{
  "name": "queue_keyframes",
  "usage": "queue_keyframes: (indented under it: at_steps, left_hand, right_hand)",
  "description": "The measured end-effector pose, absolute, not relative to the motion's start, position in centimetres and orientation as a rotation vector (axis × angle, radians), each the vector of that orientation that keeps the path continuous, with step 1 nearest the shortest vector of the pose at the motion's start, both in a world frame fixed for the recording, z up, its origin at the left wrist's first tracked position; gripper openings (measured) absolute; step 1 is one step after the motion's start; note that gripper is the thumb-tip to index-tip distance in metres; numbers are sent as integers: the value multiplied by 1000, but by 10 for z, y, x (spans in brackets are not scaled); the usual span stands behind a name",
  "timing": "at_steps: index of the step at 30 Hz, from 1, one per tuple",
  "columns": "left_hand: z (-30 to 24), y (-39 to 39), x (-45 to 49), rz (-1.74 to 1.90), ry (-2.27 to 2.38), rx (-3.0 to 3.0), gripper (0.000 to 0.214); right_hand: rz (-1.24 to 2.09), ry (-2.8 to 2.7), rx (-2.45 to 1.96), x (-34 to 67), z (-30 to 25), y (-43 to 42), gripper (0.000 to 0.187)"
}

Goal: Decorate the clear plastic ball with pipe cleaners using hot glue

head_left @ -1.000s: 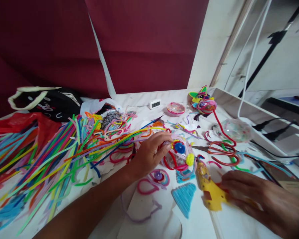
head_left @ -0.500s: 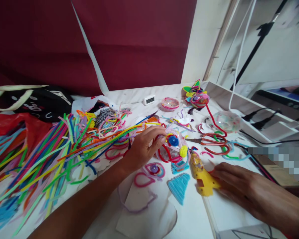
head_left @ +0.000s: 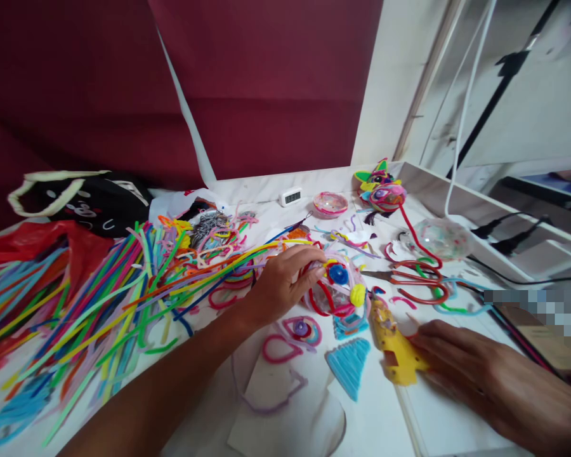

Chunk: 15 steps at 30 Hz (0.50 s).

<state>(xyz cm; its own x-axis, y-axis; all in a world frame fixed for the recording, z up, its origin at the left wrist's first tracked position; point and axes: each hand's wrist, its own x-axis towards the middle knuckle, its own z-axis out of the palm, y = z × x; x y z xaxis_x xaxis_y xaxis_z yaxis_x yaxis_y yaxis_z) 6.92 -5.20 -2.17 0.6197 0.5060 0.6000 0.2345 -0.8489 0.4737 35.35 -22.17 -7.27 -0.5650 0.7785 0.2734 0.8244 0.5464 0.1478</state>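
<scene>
My left hand (head_left: 283, 282) grips a clear ball wrapped in coloured pipe cleaners (head_left: 335, 289), with a blue eye and a yellow pompom on it. My right hand (head_left: 476, 374) lies on the white table, fingers curled around the handle end of a yellow glue gun (head_left: 394, 346) that rests flat, nozzle pointing away toward the ball. A blue fan-shaped pipe-cleaner piece (head_left: 348, 365) and pink-and-purple loops (head_left: 295, 336) lie just in front of the ball.
A big heap of loose coloured pipe cleaners (head_left: 99, 298) covers the left of the table (head_left: 375, 425). Red-handled scissors (head_left: 416, 285), a clear ball (head_left: 442, 238), a finished figure (head_left: 383, 190), a small dish (head_left: 330, 204), a clock (head_left: 290, 197) and a black bag (head_left: 85, 200) stand behind.
Both hands stay on their objects; only the camera has shifted a little, so everything sits slightly lower and to the right than half a second ago.
</scene>
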Motion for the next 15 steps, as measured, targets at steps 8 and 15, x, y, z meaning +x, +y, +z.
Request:
queue_keyframes:
  at_steps: [8,15]
  left_hand:
    - [-24,-49,69,1066,574,2496,19]
    - [-22,-49,68,1035,551,2513,22]
  right_hand:
    - [-214,-2553,-1430,349,-54,-224,33]
    - [-90,-2546,-1481,346,-59,-226,37]
